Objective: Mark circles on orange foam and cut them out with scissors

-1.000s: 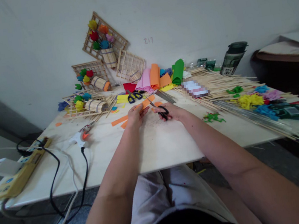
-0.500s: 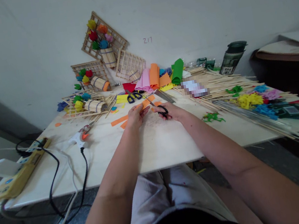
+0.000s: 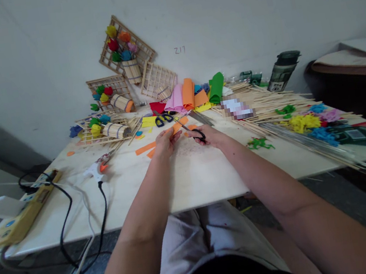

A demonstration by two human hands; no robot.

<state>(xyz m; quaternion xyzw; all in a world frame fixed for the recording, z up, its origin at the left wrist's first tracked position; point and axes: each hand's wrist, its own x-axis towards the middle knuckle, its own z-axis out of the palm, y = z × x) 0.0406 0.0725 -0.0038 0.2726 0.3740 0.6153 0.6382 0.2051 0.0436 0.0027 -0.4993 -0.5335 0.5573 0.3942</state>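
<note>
My right hand (image 3: 205, 135) is closed round the handles of black-handled scissors (image 3: 198, 135), whose blades point up and left. Close by on the left, my left hand (image 3: 167, 142) pinches an orange strip (image 3: 180, 124), which looks like paper or felt; its fingers partly cover the strip. Another orange strip (image 3: 146, 148) lies flat on the table left of that hand. A second pair of scissors (image 3: 163, 119) with dark handles rests just beyond my hands.
Rolled coloured sheets (image 3: 188, 94) stand at the back beside wooden lattices with flowers (image 3: 125, 43). Left are a glue gun (image 3: 96, 171) and a power strip (image 3: 24, 215) with cables. Thin sticks (image 3: 275, 100), wires and a dark bottle (image 3: 283, 71) are on the right.
The view has shifted very slightly. Both hands keep nearly the same place and hold, with the scissors beside the orange strip.
</note>
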